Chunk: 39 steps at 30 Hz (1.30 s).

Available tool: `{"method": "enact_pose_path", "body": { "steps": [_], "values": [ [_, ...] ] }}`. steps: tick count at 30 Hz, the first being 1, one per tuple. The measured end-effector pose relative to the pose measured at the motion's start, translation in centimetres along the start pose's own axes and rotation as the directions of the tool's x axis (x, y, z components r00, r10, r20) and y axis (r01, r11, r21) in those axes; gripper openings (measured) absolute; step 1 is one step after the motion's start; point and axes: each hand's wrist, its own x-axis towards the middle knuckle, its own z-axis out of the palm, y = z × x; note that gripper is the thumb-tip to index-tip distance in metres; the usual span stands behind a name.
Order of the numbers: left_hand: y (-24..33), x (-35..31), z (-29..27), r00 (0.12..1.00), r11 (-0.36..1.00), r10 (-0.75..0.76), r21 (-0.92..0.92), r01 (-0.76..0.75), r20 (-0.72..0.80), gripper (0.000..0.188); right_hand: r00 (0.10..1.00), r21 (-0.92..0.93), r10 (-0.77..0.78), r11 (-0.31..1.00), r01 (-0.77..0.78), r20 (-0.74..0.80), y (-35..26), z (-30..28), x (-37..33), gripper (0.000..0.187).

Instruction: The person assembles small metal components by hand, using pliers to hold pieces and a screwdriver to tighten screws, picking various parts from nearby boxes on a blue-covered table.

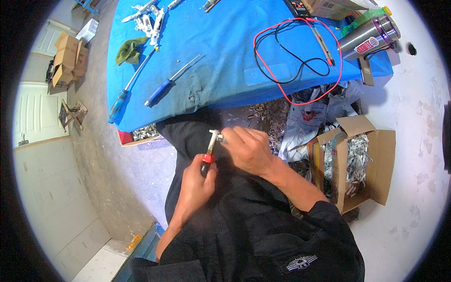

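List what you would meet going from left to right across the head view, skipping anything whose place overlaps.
Wooden stool → green cloth → red-and-black-handled tool → right grip → black meter → metal flask.

I have 2 bare hands up in the middle of my head view, near each other but apart. My left hand (196,183) is lower, its fingers curled tight in a closed grip and its thumb (211,176) lying along the right side. My left forearm (170,234) rises from the lower left, the wrist (181,210) leaning slightly right. My right hand (248,149) sits higher, back and knuckles toward my camera, fingers (232,137) bent and pinched together at the left. My right forearm (297,186) slants up and leftward, bare below the elbow, its wrist (272,168) nearly in line.
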Motion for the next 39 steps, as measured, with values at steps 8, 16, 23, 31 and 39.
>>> {"method": "enact_pose_path", "body": {
  "steps": [8,16,23,31,39],
  "values": [
    [-2.0,0.4,-0.2,0.994,0.989,-0.107,-0.099,0.106,-0.005,0.019,0.990,0.173,0.084,0.983,-0.064,-0.112,0.5,0.2,0.9,0.026],
    [0.7,0.4,-1.4,0.975,0.945,0.209,0.272,-0.183,-0.069,0.041,0.827,0.805,0.440,0.310,-0.505,0.350,-0.5,-0.9,-0.9,0.033],
    [0.5,0.8,-1.3,0.948,0.844,0.317,0.464,-0.269,-0.027,0.062,0.770,0.848,0.420,-0.001,-0.530,0.481,-0.6,-1.8,-1.3,0.037],
    [1.4,0.9,-1.6,0.919,0.726,0.392,0.630,-0.277,-0.048,0.070,0.771,0.838,0.409,0.026,-0.545,0.489,-0.8,-1.8,-1.5,0.036],
    [2.1,0.3,-1.6,0.930,0.788,0.364,0.547,-0.284,-0.041,0.067,0.784,0.751,0.471,0.317,-0.579,0.405,-1.6,-2.2,-0.9,0.038]
  ]
}}
